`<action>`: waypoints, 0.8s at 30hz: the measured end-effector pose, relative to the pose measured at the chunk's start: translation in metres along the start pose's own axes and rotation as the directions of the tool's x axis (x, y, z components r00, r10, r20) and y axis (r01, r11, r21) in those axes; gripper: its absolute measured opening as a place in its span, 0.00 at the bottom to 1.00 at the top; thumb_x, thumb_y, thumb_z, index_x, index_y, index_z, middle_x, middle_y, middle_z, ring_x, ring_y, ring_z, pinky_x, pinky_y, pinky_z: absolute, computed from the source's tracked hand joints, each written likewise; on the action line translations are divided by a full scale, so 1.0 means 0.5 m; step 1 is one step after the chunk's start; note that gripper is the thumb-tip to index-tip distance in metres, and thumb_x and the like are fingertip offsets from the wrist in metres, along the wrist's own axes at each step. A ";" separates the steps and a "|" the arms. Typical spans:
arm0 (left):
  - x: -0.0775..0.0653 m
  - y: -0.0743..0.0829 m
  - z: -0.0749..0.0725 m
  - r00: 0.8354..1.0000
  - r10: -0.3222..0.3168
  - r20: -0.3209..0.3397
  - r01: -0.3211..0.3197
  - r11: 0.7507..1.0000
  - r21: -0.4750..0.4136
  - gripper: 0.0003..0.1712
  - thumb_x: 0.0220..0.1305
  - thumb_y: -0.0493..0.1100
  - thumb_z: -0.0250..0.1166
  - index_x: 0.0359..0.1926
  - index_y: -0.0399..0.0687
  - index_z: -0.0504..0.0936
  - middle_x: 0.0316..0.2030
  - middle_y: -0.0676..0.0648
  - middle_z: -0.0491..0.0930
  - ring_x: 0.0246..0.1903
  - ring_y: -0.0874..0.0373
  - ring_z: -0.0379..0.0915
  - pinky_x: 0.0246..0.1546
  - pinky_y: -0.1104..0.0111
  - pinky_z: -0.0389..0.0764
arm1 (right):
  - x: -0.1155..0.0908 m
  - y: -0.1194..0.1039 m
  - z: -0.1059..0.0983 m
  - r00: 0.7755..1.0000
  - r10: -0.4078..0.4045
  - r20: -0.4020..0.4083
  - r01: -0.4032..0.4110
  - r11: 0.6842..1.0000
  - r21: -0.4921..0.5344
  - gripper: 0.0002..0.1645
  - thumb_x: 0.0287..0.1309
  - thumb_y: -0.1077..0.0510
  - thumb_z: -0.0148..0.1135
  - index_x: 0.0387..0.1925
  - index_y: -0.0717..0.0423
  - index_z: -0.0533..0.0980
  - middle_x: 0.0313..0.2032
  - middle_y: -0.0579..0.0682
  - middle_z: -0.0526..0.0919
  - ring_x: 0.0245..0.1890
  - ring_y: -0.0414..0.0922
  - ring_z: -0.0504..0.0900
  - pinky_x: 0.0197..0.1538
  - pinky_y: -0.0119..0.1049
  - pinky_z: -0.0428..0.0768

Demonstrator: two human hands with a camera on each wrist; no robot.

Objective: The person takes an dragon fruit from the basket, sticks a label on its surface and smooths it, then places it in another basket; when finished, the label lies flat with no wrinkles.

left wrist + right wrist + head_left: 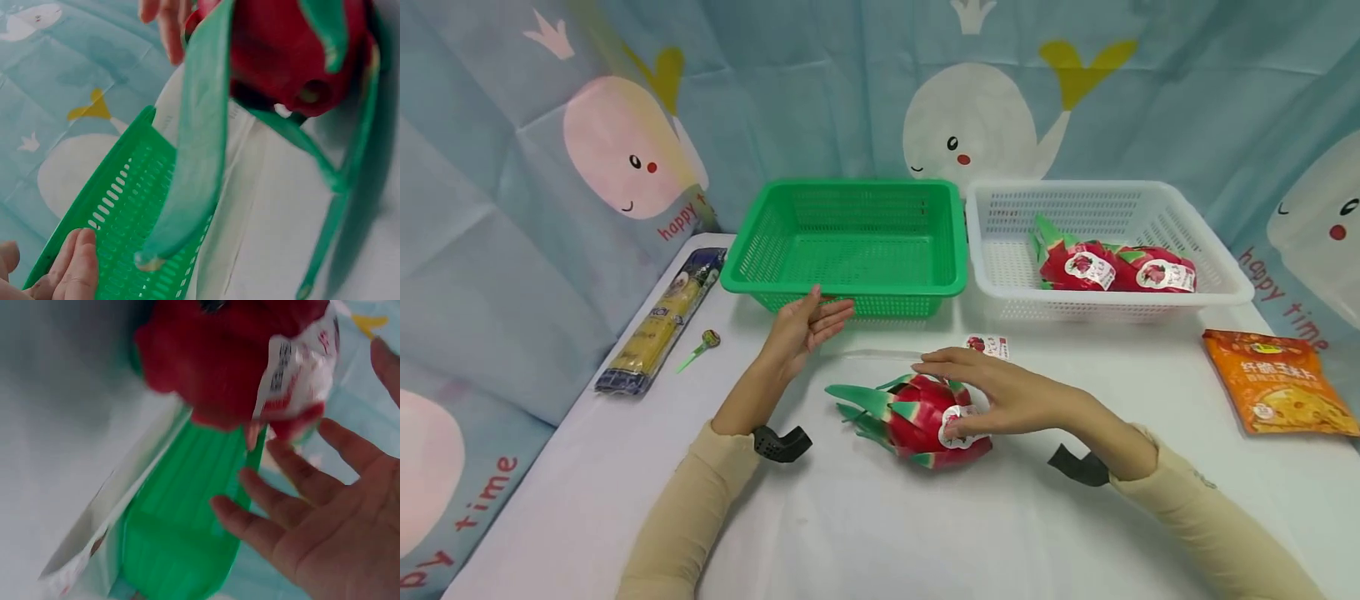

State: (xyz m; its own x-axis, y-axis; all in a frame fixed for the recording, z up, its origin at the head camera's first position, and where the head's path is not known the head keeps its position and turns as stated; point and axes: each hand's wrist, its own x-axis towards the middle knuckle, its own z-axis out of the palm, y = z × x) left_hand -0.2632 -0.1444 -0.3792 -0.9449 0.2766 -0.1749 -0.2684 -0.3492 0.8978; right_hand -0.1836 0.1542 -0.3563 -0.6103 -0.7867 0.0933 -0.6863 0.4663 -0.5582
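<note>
On the table in front of me lies a red dragon fruit (919,421) with green leafy tips pointing left and a white sticker on its side. My right hand (1018,396) hovers over its right end; in the right wrist view its fingers (306,472) are spread, with a gap between them and the fruit. My left hand (797,333) is held with straight fingers by the front wall of the green basket (844,289), left of the dragon fruit. Whether it touches the basket I cannot tell.
A white basket (1108,298) at the back right holds two dragon fruits (1078,262). A labelled white strip (988,345) lies behind the front fruit. Packaged noodles (662,325) and a lollipop (708,339) lie left; an orange snack bag (1277,382) lies right.
</note>
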 end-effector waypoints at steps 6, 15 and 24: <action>0.016 -0.006 -0.002 0.998 0.031 -0.060 -0.037 0.995 -0.097 0.19 0.69 0.46 0.46 0.50 0.33 0.66 0.35 0.47 0.85 0.40 0.60 0.82 0.43 0.72 0.79 | 0.044 -0.014 0.028 0.992 0.000 0.127 0.022 0.985 -0.173 0.41 0.50 0.34 0.59 0.65 0.40 0.62 0.66 0.50 0.62 0.65 0.46 0.61 0.59 0.45 0.72; 0.016 -0.006 0.000 0.996 0.072 -0.045 -0.075 0.994 -0.079 0.17 0.70 0.45 0.46 0.49 0.34 0.62 0.35 0.47 0.84 0.40 0.61 0.82 0.43 0.73 0.78 | 0.055 -0.028 0.045 0.994 0.087 0.070 -0.072 0.978 -0.193 0.38 0.49 0.33 0.60 0.62 0.38 0.67 0.58 0.47 0.72 0.53 0.43 0.74 0.49 0.40 0.77; 0.014 -0.010 -0.002 0.996 0.074 -0.044 -0.077 0.993 -0.084 0.18 0.70 0.44 0.45 0.50 0.32 0.61 0.35 0.47 0.84 0.40 0.61 0.82 0.43 0.73 0.78 | 0.057 -0.018 0.045 0.992 0.113 0.054 -0.106 0.988 -0.108 0.31 0.54 0.37 0.58 0.60 0.40 0.70 0.50 0.42 0.78 0.46 0.37 0.75 0.44 0.31 0.76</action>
State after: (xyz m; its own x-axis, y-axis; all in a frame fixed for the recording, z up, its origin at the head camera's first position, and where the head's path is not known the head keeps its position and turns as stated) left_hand -0.2687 -0.1417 -0.3852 -0.9695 0.2103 -0.1258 -0.2092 -0.4432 0.8717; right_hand -0.1861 0.1186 -0.3671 -0.6617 -0.7496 -0.0146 -0.6561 0.5884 -0.4726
